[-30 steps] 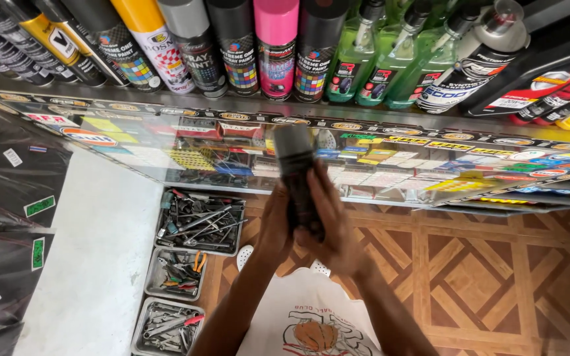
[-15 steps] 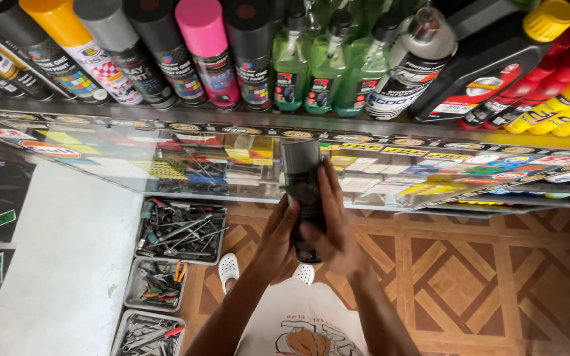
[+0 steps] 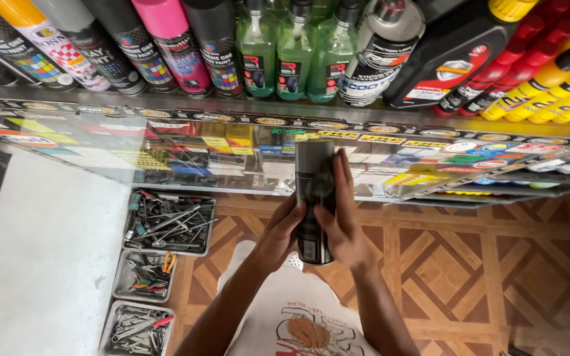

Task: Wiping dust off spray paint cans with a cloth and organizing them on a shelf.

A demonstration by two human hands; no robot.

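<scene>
I hold a dark grey spray can [image 3: 313, 198] upright in front of me, over the edge of a glass display counter [image 3: 166, 142]. My left hand [image 3: 280, 232] wraps the can's lower left side. My right hand [image 3: 342, 221] grips its right side with the fingers stretched up along the body. The can's grey cap points away from me toward the shelf of cans.
A shelf behind the counter carries a row of spray cans [image 3: 159, 43], green bottles [image 3: 291, 49], dark oil bottles [image 3: 450, 53] and red and yellow bottles [image 3: 549, 79]. Three metal trays of hand tools [image 3: 166, 221] sit on the patterned floor [image 3: 470, 264] at my left.
The view has shifted left and tilted, so the shelf items slid left in frame. Both hands keep the can, now slightly lower and nearer my body.
</scene>
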